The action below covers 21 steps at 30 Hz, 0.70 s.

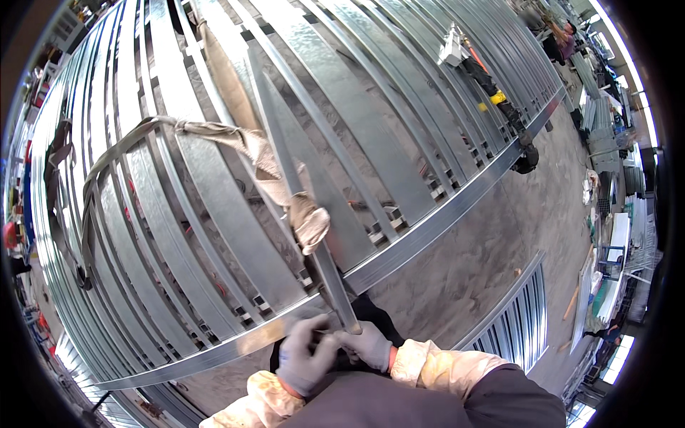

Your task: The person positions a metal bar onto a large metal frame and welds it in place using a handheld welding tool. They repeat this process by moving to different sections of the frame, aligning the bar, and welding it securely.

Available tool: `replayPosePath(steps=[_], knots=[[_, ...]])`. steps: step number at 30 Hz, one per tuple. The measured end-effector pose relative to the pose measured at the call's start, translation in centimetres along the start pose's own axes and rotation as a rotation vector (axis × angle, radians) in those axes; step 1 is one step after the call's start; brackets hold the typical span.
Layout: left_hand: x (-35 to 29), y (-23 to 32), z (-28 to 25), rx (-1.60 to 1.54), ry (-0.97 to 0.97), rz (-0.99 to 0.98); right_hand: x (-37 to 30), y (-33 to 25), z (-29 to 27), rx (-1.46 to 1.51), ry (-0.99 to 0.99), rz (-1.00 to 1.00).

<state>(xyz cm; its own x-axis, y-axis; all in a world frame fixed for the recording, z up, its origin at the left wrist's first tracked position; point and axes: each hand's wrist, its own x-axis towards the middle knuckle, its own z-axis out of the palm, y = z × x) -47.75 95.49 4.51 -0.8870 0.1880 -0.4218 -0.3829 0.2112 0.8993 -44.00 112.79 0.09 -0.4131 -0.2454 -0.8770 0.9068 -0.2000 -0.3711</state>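
Both hands wear grey gloves and meet in front of my body at the lower middle. My right hand [371, 347] is closed at the near end of a long metal bar [332, 285], which slants away across a large slatted metal frame [442, 192]. Just left of it, my left hand [305, 357] is blurred, its fingers curled toward the right hand; what they pinch, if anything, is hidden. Beige cloth [310, 225] is bunched over the bar ahead of my hands. A grey-beige webbing strap [135, 132] runs from that cloth leftward over the slats.
Near the frame's right end lies a black tool with yellow bands [497, 96], beside a pale angular block [451, 48]. A smaller slatted metal panel [514, 314] rests on the concrete floor [457, 271] to the right. Another person [560, 43] is at the far right, near stacked metal pieces.
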Motion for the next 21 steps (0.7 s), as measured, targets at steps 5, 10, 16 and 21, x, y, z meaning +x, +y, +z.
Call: replayPosePath(steps=[5, 10, 16, 21], knots=[[-1.6, -2.4, -3.3, 0.016, -0.205, -0.198, -0.2, 1.8, 4.9, 0.265, 0.001, 0.075], [-1.5, -1.7, -7.8, 0.249, -0.376, -0.004, 0.2, 3.4, 8.2, 0.371, -0.037, -0.042], [1.0, 0.7, -11.0, 0.404, -0.171, 0.125, 1.8, 3.9, 11.2, 0.534, -0.072, -0.061], [-2.3, -1.4, -7.9, 0.468, -0.05, 0.219, 2.2, 3.6, 11.1, 0.45, 0.045, -0.099]])
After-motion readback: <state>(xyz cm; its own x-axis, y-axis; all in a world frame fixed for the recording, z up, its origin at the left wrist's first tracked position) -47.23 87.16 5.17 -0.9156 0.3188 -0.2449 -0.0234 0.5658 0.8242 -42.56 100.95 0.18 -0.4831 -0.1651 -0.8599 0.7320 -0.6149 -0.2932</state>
